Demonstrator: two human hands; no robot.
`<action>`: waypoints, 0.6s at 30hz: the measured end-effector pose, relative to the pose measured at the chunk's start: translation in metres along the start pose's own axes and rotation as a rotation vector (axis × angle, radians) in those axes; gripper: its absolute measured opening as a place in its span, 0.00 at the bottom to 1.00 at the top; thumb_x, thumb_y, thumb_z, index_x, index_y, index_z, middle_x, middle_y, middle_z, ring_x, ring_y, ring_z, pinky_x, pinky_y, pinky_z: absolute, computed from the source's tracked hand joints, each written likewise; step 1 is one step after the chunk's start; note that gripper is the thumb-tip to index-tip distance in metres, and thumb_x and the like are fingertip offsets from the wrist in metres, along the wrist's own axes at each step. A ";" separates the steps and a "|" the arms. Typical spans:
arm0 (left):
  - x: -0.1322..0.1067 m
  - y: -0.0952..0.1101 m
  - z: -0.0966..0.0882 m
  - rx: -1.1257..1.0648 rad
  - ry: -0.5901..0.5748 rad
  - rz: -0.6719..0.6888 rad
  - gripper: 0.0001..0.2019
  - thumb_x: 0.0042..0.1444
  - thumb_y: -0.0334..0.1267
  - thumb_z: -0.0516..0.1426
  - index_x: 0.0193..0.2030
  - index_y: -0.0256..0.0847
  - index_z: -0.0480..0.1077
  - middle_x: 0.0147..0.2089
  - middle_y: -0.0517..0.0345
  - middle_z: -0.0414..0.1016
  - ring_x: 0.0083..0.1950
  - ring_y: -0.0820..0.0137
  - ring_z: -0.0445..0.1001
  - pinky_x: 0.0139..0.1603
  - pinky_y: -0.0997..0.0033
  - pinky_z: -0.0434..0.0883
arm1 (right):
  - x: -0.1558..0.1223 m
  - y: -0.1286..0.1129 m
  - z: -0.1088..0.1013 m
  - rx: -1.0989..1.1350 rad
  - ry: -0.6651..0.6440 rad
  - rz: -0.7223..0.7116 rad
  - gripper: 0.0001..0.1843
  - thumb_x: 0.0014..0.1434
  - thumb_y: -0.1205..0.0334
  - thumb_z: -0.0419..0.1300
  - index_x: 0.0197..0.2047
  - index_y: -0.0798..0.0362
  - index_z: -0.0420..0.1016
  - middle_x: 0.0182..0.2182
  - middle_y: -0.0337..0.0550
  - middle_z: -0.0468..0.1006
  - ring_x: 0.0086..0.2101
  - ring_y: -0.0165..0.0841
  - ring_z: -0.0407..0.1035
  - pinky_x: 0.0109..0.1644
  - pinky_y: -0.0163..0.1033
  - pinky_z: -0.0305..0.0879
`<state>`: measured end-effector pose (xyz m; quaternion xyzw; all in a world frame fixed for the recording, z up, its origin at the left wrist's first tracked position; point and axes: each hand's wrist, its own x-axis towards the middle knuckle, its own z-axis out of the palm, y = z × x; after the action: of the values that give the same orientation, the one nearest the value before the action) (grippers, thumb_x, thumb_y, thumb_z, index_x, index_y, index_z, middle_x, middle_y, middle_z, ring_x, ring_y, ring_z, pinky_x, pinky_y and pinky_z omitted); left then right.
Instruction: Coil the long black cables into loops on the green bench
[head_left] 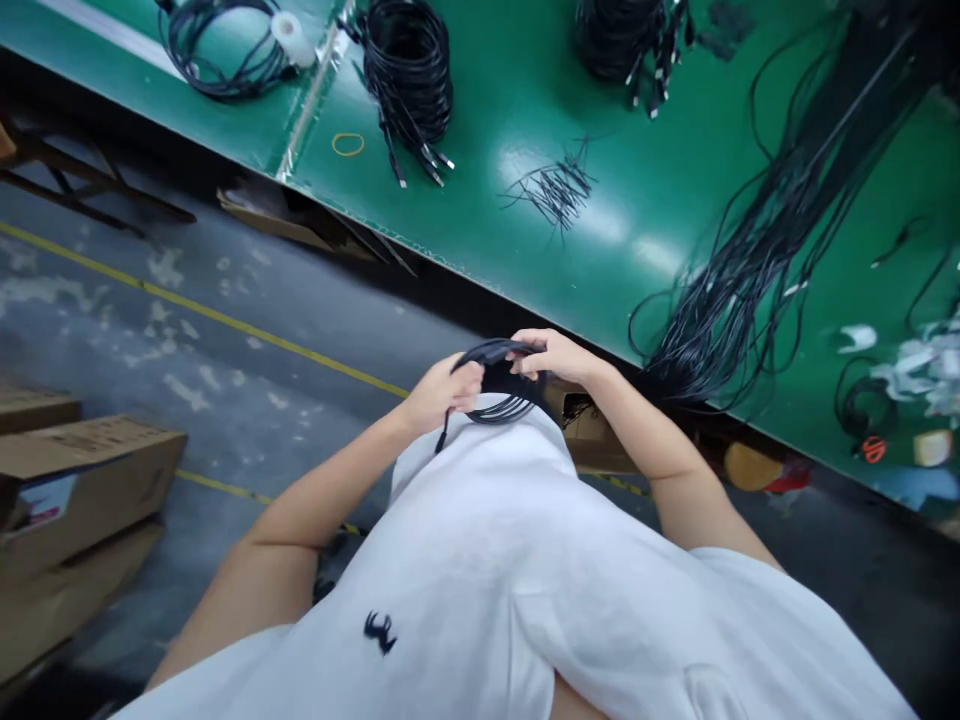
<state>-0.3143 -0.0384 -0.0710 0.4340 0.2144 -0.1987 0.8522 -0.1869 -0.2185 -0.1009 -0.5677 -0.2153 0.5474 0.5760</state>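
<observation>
A coiled black cable [496, 385] is held between both hands in front of my white shirt, just short of the green table's [525, 90] near edge. My left hand [442, 392] is closed round the coil's left side, and a loose cable end hangs below it. My right hand [551, 355] pinches the coil's top right side with bent fingers.
On the table lie coiled cable bundles [409, 70], a pile of black ties [555, 188], a yellow rubber band [348, 144], a white tape roll [291, 38] and a long bunch of loose cables [757, 250]. Cardboard boxes [75, 490] stand on the floor at left.
</observation>
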 end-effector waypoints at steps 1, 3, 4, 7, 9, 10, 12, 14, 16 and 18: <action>0.004 0.003 0.002 -0.081 0.048 0.043 0.23 0.49 0.54 0.65 0.31 0.39 0.62 0.18 0.74 0.49 0.17 0.84 0.46 0.18 0.81 0.50 | 0.007 0.006 -0.001 0.173 0.053 -0.005 0.21 0.48 0.47 0.68 0.37 0.52 0.69 0.21 0.29 0.63 0.22 0.25 0.57 0.33 0.36 0.61; 0.014 0.008 0.006 -0.160 0.143 0.115 0.23 0.48 0.54 0.66 0.31 0.38 0.62 0.19 0.73 0.50 0.17 0.84 0.49 0.19 0.82 0.53 | 0.020 0.020 0.004 0.447 0.240 -0.027 0.21 0.52 0.42 0.64 0.35 0.50 0.65 0.17 0.26 0.51 0.18 0.24 0.47 0.28 0.34 0.59; 0.019 0.011 0.007 -0.166 0.184 0.124 0.22 0.48 0.53 0.67 0.31 0.38 0.63 0.19 0.72 0.51 0.18 0.83 0.50 0.19 0.82 0.55 | 0.025 0.026 0.007 0.531 0.328 -0.025 0.21 0.54 0.40 0.62 0.34 0.49 0.63 0.17 0.25 0.46 0.17 0.23 0.42 0.25 0.32 0.56; 0.035 0.017 0.011 -0.137 0.257 0.066 0.21 0.49 0.51 0.67 0.30 0.38 0.62 0.20 0.71 0.52 0.18 0.83 0.51 0.20 0.81 0.57 | 0.035 0.033 -0.004 0.543 0.348 0.042 0.22 0.57 0.38 0.59 0.33 0.49 0.62 0.18 0.27 0.46 0.18 0.24 0.42 0.23 0.31 0.55; 0.043 0.020 0.012 -0.136 0.280 0.022 0.21 0.52 0.51 0.65 0.29 0.38 0.61 0.20 0.71 0.50 0.18 0.83 0.50 0.20 0.81 0.56 | 0.042 0.030 -0.042 0.385 0.190 0.107 0.24 0.56 0.36 0.59 0.37 0.50 0.65 0.21 0.31 0.59 0.23 0.25 0.56 0.32 0.33 0.65; 0.046 0.021 0.013 -0.140 0.293 0.008 0.20 0.52 0.52 0.64 0.29 0.38 0.62 0.20 0.71 0.50 0.18 0.83 0.49 0.19 0.81 0.55 | 0.048 0.028 -0.071 0.266 0.168 0.131 0.25 0.56 0.35 0.58 0.39 0.50 0.67 0.25 0.35 0.65 0.27 0.27 0.62 0.37 0.36 0.67; 0.050 0.022 0.014 -0.138 0.338 -0.006 0.20 0.53 0.52 0.63 0.31 0.37 0.64 0.19 0.71 0.51 0.18 0.83 0.50 0.19 0.81 0.54 | 0.066 0.025 -0.141 -0.044 0.342 0.152 0.24 0.60 0.37 0.53 0.42 0.52 0.68 0.34 0.41 0.71 0.36 0.31 0.67 0.44 0.39 0.67; 0.054 0.023 0.016 -0.113 0.403 -0.012 0.19 0.53 0.51 0.63 0.32 0.37 0.66 0.19 0.70 0.53 0.19 0.82 0.52 0.20 0.80 0.53 | 0.091 0.026 -0.212 -0.442 0.731 0.167 0.17 0.63 0.46 0.52 0.42 0.53 0.67 0.38 0.44 0.71 0.40 0.32 0.66 0.48 0.41 0.65; 0.056 0.023 0.017 -0.084 0.473 -0.022 0.18 0.53 0.50 0.63 0.33 0.37 0.66 0.19 0.70 0.53 0.19 0.82 0.51 0.20 0.80 0.51 | 0.117 0.031 -0.265 -0.790 0.911 0.219 0.10 0.62 0.56 0.55 0.42 0.54 0.67 0.40 0.45 0.70 0.42 0.33 0.65 0.52 0.42 0.62; 0.058 0.021 0.019 -0.056 0.539 -0.022 0.16 0.54 0.49 0.62 0.32 0.37 0.65 0.19 0.71 0.52 0.19 0.82 0.50 0.20 0.80 0.51 | 0.135 0.037 -0.295 -1.020 0.866 0.283 0.06 0.60 0.62 0.56 0.40 0.55 0.68 0.40 0.46 0.71 0.41 0.34 0.65 0.52 0.44 0.61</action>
<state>-0.2517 -0.0515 -0.0780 0.4451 0.4437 -0.0791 0.7738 0.0973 -0.2327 -0.2617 -0.9586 -0.1201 0.1710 0.1937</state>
